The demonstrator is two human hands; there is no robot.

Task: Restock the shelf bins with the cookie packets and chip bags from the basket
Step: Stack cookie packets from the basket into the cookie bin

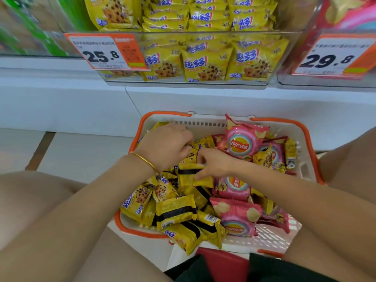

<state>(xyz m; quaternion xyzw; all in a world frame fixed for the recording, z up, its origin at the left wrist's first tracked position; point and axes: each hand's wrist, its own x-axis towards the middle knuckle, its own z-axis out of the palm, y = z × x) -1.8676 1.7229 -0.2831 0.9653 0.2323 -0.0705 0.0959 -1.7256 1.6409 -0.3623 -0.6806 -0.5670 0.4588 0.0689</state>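
A white basket with an orange rim (309, 171) sits on the floor between my knees, filled with yellow cookie packets (177, 210) on the left and pink chip bags (242, 143) on the right. My left hand (166, 147), a gold bangle on its wrist, reaches into the far left of the basket with fingers curled into the yellow packets. My right hand (215, 165) pinches a yellow cookie packet (193, 176) in the middle of the pile. Above, a clear shelf bin (203, 37) holds many of the same yellow cookie packets.
A second clear bin (325, 27) with red and pink bags stands at the upper right, bearing a 29.8 price tag (333, 58). A 25.8 tag (105, 51) hangs on the cookie bin. The white shelf base (81, 106) runs behind the basket. My bare knees flank it.
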